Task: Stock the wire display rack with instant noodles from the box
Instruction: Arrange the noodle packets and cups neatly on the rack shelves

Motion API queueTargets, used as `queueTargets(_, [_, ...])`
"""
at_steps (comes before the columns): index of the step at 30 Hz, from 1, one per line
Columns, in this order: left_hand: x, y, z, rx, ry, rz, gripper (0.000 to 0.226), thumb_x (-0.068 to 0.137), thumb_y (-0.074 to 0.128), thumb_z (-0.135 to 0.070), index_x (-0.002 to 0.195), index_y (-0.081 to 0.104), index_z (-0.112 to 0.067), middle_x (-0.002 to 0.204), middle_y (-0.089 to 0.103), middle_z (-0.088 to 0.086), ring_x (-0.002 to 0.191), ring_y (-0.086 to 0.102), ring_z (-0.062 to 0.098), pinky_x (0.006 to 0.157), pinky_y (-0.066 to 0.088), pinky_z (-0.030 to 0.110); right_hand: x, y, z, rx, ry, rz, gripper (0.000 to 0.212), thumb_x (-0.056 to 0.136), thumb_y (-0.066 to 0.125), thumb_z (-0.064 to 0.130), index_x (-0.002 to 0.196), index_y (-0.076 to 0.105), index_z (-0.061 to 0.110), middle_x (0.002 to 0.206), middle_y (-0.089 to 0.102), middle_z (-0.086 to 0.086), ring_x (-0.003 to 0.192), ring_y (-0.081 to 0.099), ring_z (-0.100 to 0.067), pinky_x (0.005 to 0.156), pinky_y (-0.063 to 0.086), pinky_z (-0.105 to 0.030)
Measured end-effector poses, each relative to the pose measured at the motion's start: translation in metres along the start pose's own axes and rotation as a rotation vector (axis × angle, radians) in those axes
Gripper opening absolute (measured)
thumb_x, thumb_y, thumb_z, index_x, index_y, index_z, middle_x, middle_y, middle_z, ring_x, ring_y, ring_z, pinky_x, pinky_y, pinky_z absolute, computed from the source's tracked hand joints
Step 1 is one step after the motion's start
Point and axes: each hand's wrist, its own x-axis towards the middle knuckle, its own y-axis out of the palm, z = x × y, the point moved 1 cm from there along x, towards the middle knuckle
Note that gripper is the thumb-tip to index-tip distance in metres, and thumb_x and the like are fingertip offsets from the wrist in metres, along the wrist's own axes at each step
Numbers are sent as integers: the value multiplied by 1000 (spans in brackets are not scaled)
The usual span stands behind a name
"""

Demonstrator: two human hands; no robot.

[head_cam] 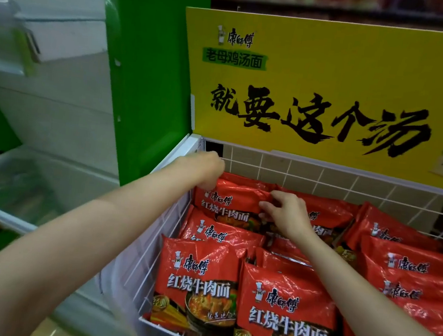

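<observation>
Filling up nicely, the rack holds rows of noodle packs — both hands, left and right, grip the back-left pack, seating it; box out of view.

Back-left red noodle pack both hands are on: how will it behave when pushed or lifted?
The noodle pack looks glossy and crinkled, so probably slippery film that dents under the fingers. Likely light for its size. Its flat shape should slide over neighbouring packs, not roll.

A yellow sign with black brush lettering stands upright beside a green pillar; lower left, blurred, is perhaps a glass-topped freezer.
</observation>
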Motion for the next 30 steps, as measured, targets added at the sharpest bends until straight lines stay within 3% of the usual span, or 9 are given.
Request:
queueTargets(2, [-3,-1,-2,5,-8,11,23,86,53,-8,65,43,-9,73,44,4,79,58,26,62,46,32,0,-4,-3,-9,32,62,7,88,64,17,82,62,15,74,70,-8,66,70,-15,60,57,-27])
queueTargets(5, [-6,-6,-3,7,0,3,6,85,53,-8,84,58,-6,94,52,10,82,58,27,63,44,31,1,-21,-9,-137,55,173,7,87,65,14,91,69,10,82,72,-11,75,71,-21,72,58,-34])
queueTargets(7, [-10,-9,-5,25,-5,-15,17,86,53,-11,97,62,-3,100,45,10,83,56,27,63,42,32,-2,-38,-19,-325,63,222,14,87,62,12,96,72,9,91,73,-9,82,69,-21,77,55,-31])
queueTargets(12, [-9,-13,-15,55,157,-253,18,87,47,-23,86,62,-13,87,60,6,80,60,26,62,46,31,-17,-77,-56,-712,170,345,19,89,57,16,98,72,10,98,72,-8,79,67,-19,71,50,-26])
queueTargets(17, [-10,-12,-30,62,385,-205,21,94,46,-27,95,64,-17,72,53,-6,70,55,15,64,49,30,-24,-71,-68,-947,131,557,49,84,62,44,125,57,18,122,62,-5,109,59,-23,84,46,-29])
queueTargets(21, [-8,-11,-30,84,441,-168,21,95,47,-27,98,65,-17,70,50,-7,67,50,12,64,46,28,-26,-53,-70,-947,82,681,55,88,55,35,139,39,24,133,53,-4,119,53,-23,97,45,-34])
queueTargets(24, [-9,-12,-35,78,458,-164,20,94,47,-27,95,64,-17,72,52,-6,70,54,15,64,46,28,-23,-51,-72,-874,102,675,49,87,58,31,134,45,23,128,56,-3,114,55,-22,96,47,-35])
queueTargets(27, [-9,-12,-44,26,449,-139,19,94,48,-27,94,64,-17,74,55,-5,68,51,14,61,40,26,-21,-54,-73,-769,88,632,44,83,65,34,123,54,19,123,60,-3,108,58,-20,93,49,-31])
queueTargets(30, [-7,-12,-57,-94,446,-87,20,94,50,-29,97,66,-16,76,60,-5,69,52,13,65,45,28,-24,-68,-62,-649,-10,483,58,72,76,42,120,53,18,117,60,1,106,55,-18,93,46,-31])
